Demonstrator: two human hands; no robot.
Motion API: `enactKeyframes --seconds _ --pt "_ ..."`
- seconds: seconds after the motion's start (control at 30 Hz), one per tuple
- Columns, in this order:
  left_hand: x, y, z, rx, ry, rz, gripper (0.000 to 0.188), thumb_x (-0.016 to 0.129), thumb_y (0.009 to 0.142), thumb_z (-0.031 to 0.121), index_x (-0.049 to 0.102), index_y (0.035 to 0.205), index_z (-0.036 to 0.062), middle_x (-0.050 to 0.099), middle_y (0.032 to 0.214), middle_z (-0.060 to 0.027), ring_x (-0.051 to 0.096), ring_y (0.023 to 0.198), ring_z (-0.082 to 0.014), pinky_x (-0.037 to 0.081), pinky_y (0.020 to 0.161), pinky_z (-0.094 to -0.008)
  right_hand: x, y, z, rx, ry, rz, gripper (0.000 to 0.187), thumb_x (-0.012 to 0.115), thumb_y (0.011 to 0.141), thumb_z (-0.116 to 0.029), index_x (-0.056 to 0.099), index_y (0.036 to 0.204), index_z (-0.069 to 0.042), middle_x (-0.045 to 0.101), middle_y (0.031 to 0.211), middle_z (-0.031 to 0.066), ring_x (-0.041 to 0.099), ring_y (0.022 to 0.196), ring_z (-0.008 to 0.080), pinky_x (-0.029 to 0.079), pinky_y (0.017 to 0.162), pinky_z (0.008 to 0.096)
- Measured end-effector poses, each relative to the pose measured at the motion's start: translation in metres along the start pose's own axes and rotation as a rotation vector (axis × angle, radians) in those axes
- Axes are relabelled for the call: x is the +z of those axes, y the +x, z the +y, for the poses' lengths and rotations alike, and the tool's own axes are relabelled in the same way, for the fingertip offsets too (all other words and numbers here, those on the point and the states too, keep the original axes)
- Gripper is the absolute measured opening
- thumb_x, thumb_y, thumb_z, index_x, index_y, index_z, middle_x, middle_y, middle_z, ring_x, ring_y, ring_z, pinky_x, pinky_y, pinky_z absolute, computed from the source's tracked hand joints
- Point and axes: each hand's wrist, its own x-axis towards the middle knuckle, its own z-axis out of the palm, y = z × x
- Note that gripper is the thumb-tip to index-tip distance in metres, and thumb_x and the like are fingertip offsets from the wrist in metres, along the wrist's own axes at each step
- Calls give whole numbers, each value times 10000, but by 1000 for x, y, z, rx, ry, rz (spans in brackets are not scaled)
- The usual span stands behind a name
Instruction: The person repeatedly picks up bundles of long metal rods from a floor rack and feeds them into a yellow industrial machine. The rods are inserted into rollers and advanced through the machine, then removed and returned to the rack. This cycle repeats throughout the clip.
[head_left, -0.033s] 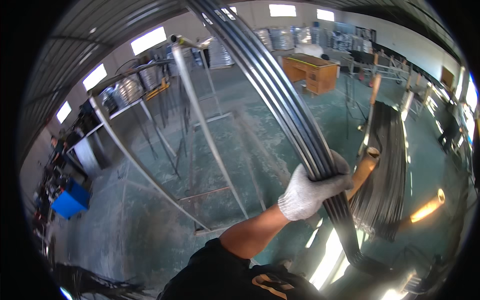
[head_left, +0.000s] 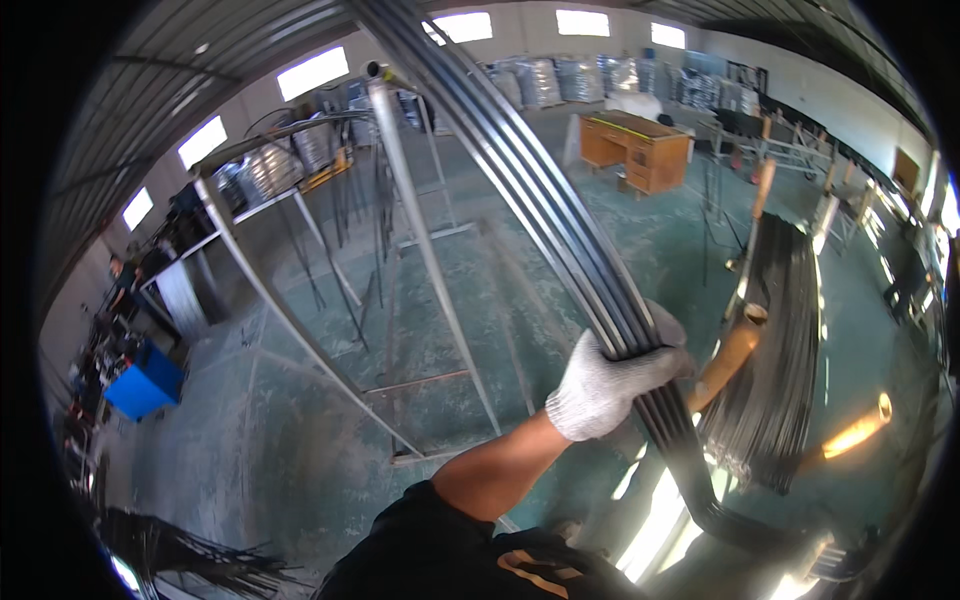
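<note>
Left hand (head_left: 615, 380), gloved, clamped round bars (head_left: 540, 200); right hand: cannot tell. Metal frame (head_left: 427, 240), left. Dark bundle (head_left: 770, 340) of strips, right.

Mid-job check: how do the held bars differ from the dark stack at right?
The held bars are only a few; the stack has many more pieces.
The held bars are clasped in the left grip; the stack lies apart from it.
The held bars show bright streaks; the stack looks mostly dull.
Both are bundles of long, thin, dark pieces.
</note>
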Motion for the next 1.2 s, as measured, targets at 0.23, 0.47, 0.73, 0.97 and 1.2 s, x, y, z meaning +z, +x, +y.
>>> enactKeyframes --seconds 0.23,0.47,0.73,0.97,1.2 --pt "-158 -64 78 214 -98 426 220 767 908 7 713 1120 -10 760 936 -176 793 898 -387 677 861 -544 104 -66 -158 221 216 -126 465 652 1111 -56 613 1553 84 742 1295 170 700 1153 205 551 1076 369" --pt "-339 -61 151 151 -286 618 164 642 930 1 654 1092 -22 726 914 -198 761 867 -417 653 862 -582 238 -136 -309 -193 503 -425 348 673 1104 -177 713 1309 102 752 1223 185 738 1078 269 595 991 370" --pt "-536 -23 284 259 43 550 307 541 1038 182 622 1264 -7 714 1233 -210 702 1185 -367 521 1193 -546 429 -318 -557 -716 689 -657 318 713 984 -231 731 1201 1 711 1104 126 706 1010 275 578 941 416" --pt "-556 -105 172 88 252 613 360 609 1144 296 668 1380 30 713 1284 -133 675 1146 -258 527 1072 -462 354 -450 -376 -1236 569 -1371 287 750 918 -253 752 1146 -79 708 1058 89 704 1018 281 578 959 461" --pt "-433 -122 -78 -562 29 604 217 727 1076 209 722 1212 40 765 1021 -123 734 869 -259 629 851 -436 296 -313 -8 23 -690 -1381 560 775 1043 -384 687 1516 -99 777 1392 185 748 1287 387 607 1106 485"
